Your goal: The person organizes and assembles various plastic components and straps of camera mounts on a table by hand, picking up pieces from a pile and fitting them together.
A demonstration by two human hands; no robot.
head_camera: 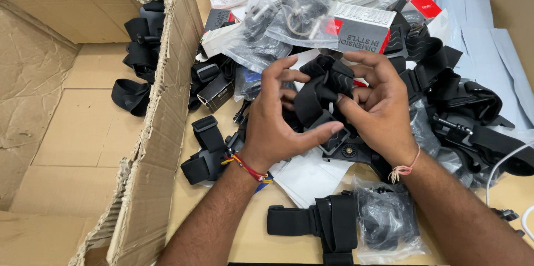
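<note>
Grip of both hands, left hand (272, 127) and right hand (381, 113), holds one black strap mount (322, 91).

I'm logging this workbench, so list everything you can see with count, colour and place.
cardboard box: one, brown, torn wall, open at left.
straps in box: a few, black, far right corner of the box.
strap mount in hand: one, black, centre, held between both hands.
loose strap mounts: several, black, spread over the table; exact count unclear.
bagged parts: at least three clear bags, top centre.
bagged strap: one, clear bag with black contents, bottom centre.
small product boxes: several, white, grey and red, along the top.
paper sheets: a few, white, under the hands.
table: one, tan.
left hand: red thread at the wrist.
right hand: pale thread at the wrist.
</note>
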